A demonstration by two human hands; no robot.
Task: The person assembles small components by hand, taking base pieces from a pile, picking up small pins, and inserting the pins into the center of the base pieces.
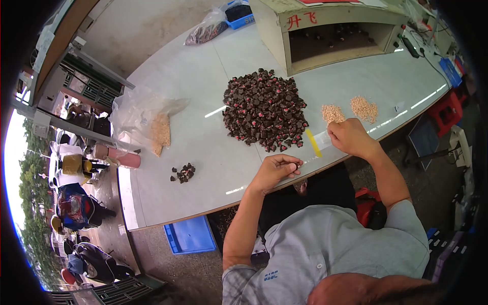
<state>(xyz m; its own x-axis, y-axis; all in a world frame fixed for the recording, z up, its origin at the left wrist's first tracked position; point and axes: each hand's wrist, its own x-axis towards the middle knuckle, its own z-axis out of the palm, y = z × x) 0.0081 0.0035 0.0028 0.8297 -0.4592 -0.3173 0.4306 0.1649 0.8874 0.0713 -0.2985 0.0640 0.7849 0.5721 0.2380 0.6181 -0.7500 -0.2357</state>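
My left hand point(277, 172) is at the table's front edge, thumb and fingers pinched on a small dark part point(298, 164) that mostly hides behind the fingertips. Just beyond it lies a large heap of small dark brown parts point(264, 109), some showing pink or red spots. My right hand point(352, 137) is closed, its fingertips at the near edge of a small pile of tiny beige pieces point(332, 113). What those fingertips hold, if anything, is too small to make out. A second pile of beige pieces point(364, 109) lies to the right.
A strip of yellow tape point(313, 143) marks the table point(203, 117) between my hands. Left are a small dark cluster point(184, 173) and a clear bag with beige pieces point(160, 133). An open-fronted box point(335, 43) stands behind; a blue crate point(189, 235) is on the floor.
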